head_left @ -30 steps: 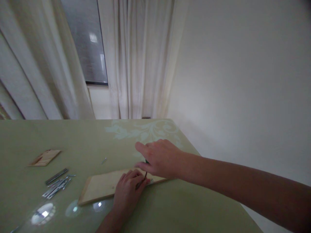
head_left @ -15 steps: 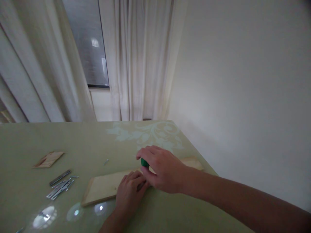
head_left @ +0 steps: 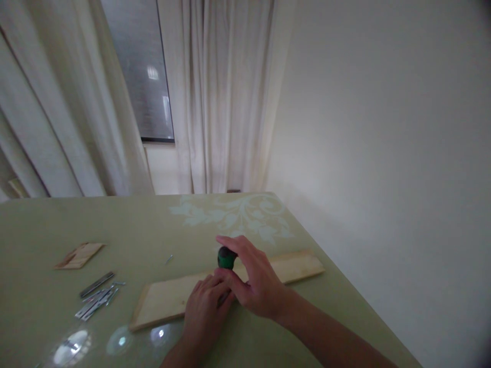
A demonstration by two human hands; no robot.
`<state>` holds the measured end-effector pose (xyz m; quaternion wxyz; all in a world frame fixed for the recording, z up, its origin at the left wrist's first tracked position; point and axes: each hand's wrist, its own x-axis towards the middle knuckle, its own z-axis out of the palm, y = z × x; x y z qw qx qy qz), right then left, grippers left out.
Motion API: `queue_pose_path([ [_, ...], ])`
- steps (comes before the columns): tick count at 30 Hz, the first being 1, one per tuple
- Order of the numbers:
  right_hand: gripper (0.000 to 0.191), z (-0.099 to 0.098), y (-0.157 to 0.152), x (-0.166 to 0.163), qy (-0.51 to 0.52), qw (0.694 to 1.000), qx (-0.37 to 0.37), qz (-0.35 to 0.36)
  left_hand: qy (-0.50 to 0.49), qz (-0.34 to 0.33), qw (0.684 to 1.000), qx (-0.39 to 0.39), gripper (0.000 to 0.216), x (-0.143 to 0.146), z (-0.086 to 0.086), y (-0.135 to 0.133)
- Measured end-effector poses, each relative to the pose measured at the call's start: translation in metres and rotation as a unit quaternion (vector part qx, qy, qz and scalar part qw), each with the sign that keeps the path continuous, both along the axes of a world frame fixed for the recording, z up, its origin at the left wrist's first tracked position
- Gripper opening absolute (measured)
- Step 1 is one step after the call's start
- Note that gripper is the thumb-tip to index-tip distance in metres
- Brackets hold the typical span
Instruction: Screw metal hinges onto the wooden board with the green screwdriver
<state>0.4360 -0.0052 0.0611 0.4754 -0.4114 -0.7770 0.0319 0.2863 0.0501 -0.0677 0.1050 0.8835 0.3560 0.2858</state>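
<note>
Closest to you, on the near left of the worktop (head_left: 126, 225), lamp reflections (head_left: 122, 341) gleam off the glossy surface. Just right of them comes your left grip (head_left: 207, 306), fingers bent and resting on the long wooden board (head_left: 164, 301) at its near edge; what sits under those fingers is hidden, so I can't tell if they pinch anything. And here's your right grip (head_left: 255, 281), thumb and fingers curled round a green-and-black handle (head_left: 226, 258), right up against the left grip! That handle stands over the middle of the board, its lower end out of sight behind your fingers. The board itself lies flat, slanting away to the right, both ends showing either side of you.

Off to the left, a little pile of silvery metal pieces (head_left: 95, 302), with a darker metal bar (head_left: 97, 284) just beyond. Farther on, a lone small screw-like piece (head_left: 169, 259) beyond the board, and a small wooden piece (head_left: 80, 255) out left. Past them, a pale floral pattern (head_left: 241, 214), then the curtains (head_left: 230, 102) flanking a dark window (head_left: 141, 71).
</note>
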Motion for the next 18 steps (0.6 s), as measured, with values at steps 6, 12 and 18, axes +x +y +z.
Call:
queue_pose_path([
  [6,0.036,-0.005,0.002,-0.003,0.060,0.998,0.032,0.003,-0.015,-0.015,1.000,0.011,0.015,0.001,-0.005,0.003],
  [12,0.035,-0.013,0.005,-0.003,0.118,0.991,0.048,-0.034,-0.001,-0.032,0.999,-0.002,0.018,-0.001,-0.002,0.003],
  [18,0.033,-0.016,0.009,0.001,0.131,0.988,0.077,-0.033,-0.003,-0.045,0.999,0.009,0.025,-0.002,-0.012,0.011],
])
